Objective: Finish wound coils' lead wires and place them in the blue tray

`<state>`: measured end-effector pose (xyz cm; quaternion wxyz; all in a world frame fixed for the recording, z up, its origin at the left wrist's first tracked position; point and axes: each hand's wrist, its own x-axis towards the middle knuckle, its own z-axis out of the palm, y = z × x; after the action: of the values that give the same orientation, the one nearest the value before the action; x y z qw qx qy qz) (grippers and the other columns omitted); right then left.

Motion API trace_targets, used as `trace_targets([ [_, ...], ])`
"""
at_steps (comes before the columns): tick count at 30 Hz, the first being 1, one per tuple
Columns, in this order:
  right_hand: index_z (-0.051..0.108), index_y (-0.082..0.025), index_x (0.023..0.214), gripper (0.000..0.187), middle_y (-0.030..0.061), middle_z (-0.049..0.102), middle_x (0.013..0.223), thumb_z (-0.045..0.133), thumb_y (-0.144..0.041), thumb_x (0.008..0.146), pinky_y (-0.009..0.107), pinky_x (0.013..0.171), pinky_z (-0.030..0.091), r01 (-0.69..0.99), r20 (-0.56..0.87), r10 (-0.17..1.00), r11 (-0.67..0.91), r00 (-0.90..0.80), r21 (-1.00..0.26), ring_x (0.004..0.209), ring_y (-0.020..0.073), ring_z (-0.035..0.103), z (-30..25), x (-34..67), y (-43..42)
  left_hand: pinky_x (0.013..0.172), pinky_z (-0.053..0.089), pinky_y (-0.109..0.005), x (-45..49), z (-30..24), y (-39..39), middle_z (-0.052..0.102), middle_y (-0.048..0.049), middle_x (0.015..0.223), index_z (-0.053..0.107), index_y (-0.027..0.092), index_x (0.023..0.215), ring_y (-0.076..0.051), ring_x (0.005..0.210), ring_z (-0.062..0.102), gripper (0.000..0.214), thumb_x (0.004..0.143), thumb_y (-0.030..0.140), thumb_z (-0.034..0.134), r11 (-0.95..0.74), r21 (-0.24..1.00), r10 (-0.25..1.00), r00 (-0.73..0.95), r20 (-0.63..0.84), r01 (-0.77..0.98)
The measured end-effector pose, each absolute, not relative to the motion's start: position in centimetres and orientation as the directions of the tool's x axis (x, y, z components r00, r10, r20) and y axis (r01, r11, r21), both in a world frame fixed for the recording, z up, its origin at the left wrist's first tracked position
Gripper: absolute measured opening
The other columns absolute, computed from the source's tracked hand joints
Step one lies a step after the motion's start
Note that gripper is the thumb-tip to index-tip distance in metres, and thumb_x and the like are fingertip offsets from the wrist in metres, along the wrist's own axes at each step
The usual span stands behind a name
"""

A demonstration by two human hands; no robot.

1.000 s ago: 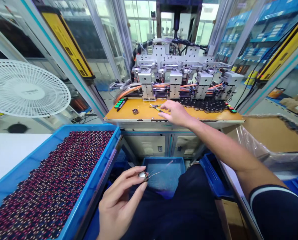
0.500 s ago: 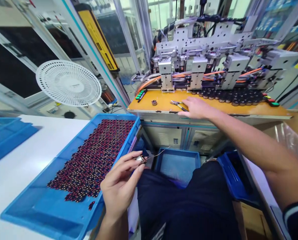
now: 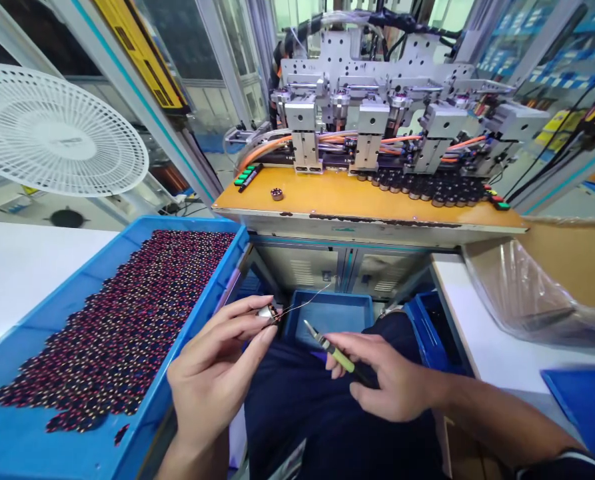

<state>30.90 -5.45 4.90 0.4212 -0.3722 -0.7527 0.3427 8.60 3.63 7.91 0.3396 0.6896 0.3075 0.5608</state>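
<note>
My left hand (image 3: 217,367) pinches a small wound coil (image 3: 268,313) between thumb and fingertips over my lap; thin wire leads (image 3: 304,300) trail from the coil up to the right. My right hand (image 3: 390,380) is closed on a pair of green-handled cutters (image 3: 330,347), whose tips point up-left toward the coil and stop a short way from it. Both hands hover above a small blue bin (image 3: 327,313) below the bench.
A blue tray (image 3: 197,293) holding several dark red coils sits at my left on a white table. Ahead stands an orange bench top (image 3: 377,200) with a winding machine (image 3: 377,127), a row of dark coils (image 3: 427,187) and a loose ring (image 3: 277,194). A white fan (image 3: 52,133) stands left, a plastic-lined box (image 3: 537,293) right.
My right hand has left the orange bench top with the cutters in it and come down beside my left hand. The left hand kept hold of the coil.
</note>
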Motion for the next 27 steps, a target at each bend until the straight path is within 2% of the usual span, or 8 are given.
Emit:
trace_targets([
  [2, 0.037, -0.015, 0.15, 0.077, 0.0087, 0.067, 0.109, 0.05, -0.008, 0.075, 0.032, 0.089, 0.055, 0.216, 0.403, 0.835, 0.502, -0.376, -0.838, 0.095, 0.0156, 0.066, 4.9, 30.4, -5.4, 0.078, 0.064, -0.026, 8.8, 8.0, 3.5, 0.077, -0.0025, 0.107, 0.076, 0.024, 0.093, -0.018, 0.101, 0.073, 0.026, 0.08, 0.002, 0.073, -0.583, 0.811, 0.802, 0.194, 0.565, 0.047],
  [5, 0.037, -0.014, 0.15, 0.077, 0.0104, 0.068, 0.113, 0.052, -0.01, 0.074, 0.038, 0.098, 0.051, 0.223, 0.38, 0.834, 0.491, -0.4, -0.842, 0.105, 0.0193, 0.064, 5.2, 30.2, -4.7, 0.079, 0.064, -0.027, 8.9, 8.1, 3.2, 0.077, -0.0028, 0.108, 0.076, 0.024, 0.093, -0.018, 0.101, 0.073, 0.025, 0.08, 0.003, 0.073, -0.58, 0.813, 0.803, 0.204, 0.56, 0.054],
  [8, 0.038, -0.015, 0.15, 0.077, 0.0101, 0.067, 0.114, 0.051, -0.01, 0.074, 0.039, 0.099, 0.05, 0.222, 0.355, 0.837, 0.473, -0.416, -0.853, 0.105, 0.0192, 0.064, 5.5, 30.1, -4.2, 0.08, 0.064, -0.029, 8.6, 8.1, 3.0, 0.077, -0.0032, 0.108, 0.076, 0.024, 0.093, -0.019, 0.101, 0.073, 0.024, 0.08, 0.003, 0.073, -0.581, 0.812, 0.803, 0.207, 0.559, 0.059],
  [13, 0.042, -0.017, 0.148, 0.075, 0.0069, 0.065, 0.103, 0.051, -0.008, 0.073, 0.033, 0.084, 0.056, 0.132, 0.408, 0.823, 0.49, -0.395, -0.861, 0.089, 0.0154, 0.063, 5.5, 29.4, -3.8, 0.083, 0.063, -0.028, 8.1, 8.1, 3.0, 0.076, -0.0021, 0.109, 0.075, 0.024, 0.093, -0.017, 0.101, 0.072, 0.026, 0.08, 0.002, 0.073, -0.596, 0.8, 0.793, 0.215, 0.571, 0.072],
  [17, 0.042, -0.019, 0.149, 0.079, 0.0054, 0.062, 0.099, 0.05, -0.005, 0.071, 0.027, 0.073, 0.055, 0.101, 0.414, 0.826, 0.483, -0.383, -0.87, 0.077, 0.0115, 0.06, 5.3, 29.2, -3.7, 0.082, 0.064, -0.028, 8.0, 8.1, 3.0, 0.077, -0.0022, 0.108, 0.076, 0.024, 0.093, -0.017, 0.101, 0.072, 0.027, 0.079, 0.001, 0.073, -0.597, 0.798, 0.791, 0.217, 0.572, 0.076],
  [24, 0.05, -0.017, 0.142, 0.069, 0.0027, 0.06, 0.088, 0.051, -0.004, 0.074, 0.022, 0.065, 0.05, 0.146, 0.395, 0.847, 0.468, -0.356, -0.872, 0.07, 0.0096, 0.055, 5.9, 29.0, -3.8, 0.083, 0.064, -0.029, 8.1, 8.0, 3.1, 0.077, -0.0022, 0.108, 0.076, 0.024, 0.092, -0.018, 0.101, 0.073, 0.027, 0.08, 0.001, 0.072, -0.599, 0.799, 0.787, 0.225, 0.574, 0.056],
  [27, 0.05, -0.017, 0.142, 0.07, 0.0026, 0.061, 0.088, 0.051, -0.004, 0.073, 0.021, 0.065, 0.05, 0.147, 0.399, 0.844, 0.473, -0.358, -0.869, 0.07, 0.0096, 0.056, 6.0, 29.0, -3.9, 0.084, 0.064, -0.029, 8.1, 8.0, 3.2, 0.076, -0.0016, 0.109, 0.075, 0.024, 0.093, -0.017, 0.102, 0.072, 0.028, 0.08, 0.0, 0.072, -0.601, 0.798, 0.784, 0.233, 0.575, 0.052],
])
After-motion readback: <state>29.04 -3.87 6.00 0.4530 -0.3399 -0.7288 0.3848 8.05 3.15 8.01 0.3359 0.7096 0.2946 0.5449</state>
